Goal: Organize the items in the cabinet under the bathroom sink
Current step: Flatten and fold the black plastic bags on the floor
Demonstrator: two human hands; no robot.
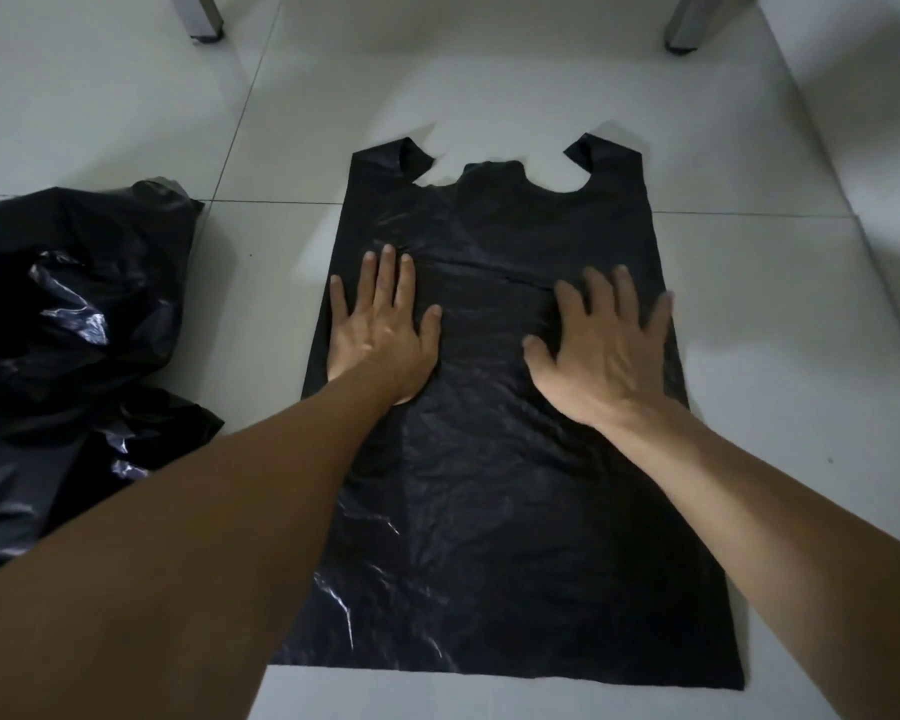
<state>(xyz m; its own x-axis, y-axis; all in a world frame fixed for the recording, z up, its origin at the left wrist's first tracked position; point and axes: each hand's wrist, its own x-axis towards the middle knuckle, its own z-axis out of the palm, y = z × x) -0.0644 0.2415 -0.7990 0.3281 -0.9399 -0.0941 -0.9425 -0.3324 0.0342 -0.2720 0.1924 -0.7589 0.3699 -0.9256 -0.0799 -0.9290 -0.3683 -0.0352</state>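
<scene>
Floor: pale glossy tiled floor (489, 85).
Flat bag: black plastic handled bag (494, 511), spread mid-frame.
Heap: crumpled black plastic bags (74, 324), left edge.
Left hand (383, 335): fingers straight, pressing the bag.
Right hand (601, 350): splayed flat on it.

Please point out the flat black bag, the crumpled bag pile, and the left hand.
flat black bag (515, 511): head view, its wrinkled middle.
crumpled bag pile (74, 314): head view, its glossy folds.
left hand (385, 335): head view, its back.
</scene>
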